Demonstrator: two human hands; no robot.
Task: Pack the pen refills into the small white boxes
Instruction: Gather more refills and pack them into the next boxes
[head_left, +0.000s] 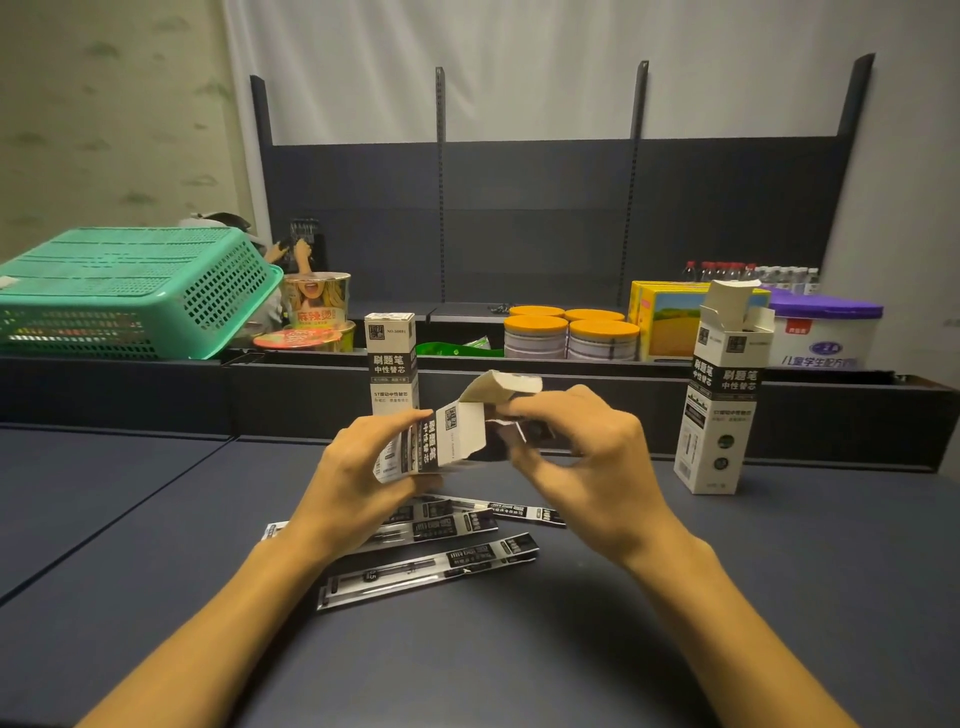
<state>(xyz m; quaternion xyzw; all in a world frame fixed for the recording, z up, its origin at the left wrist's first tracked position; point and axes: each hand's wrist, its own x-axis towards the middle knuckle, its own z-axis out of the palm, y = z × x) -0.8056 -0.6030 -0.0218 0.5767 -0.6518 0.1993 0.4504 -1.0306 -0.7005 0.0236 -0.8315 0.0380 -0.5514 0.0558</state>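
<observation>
head view: white box (457, 436) between left hand (363, 467) and right hand (582, 452)

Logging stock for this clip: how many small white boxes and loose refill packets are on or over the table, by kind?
Small white boxes: 3 (closed upright box, open-topped upright box, held box in left hand and right hand)
Refill packets on the table: 3 visible (); more may be hidden
Total: 6

Boxes (457, 436) white, black bands, white lettering. Refill packets (431, 566) black-and-clear, white print. Table (727, 597) dark slate blue. Basket (130, 291) mint green, lattice holes. Tins (602, 338) orange-lidded. Tub (826, 332) white, purple lid.
</observation>
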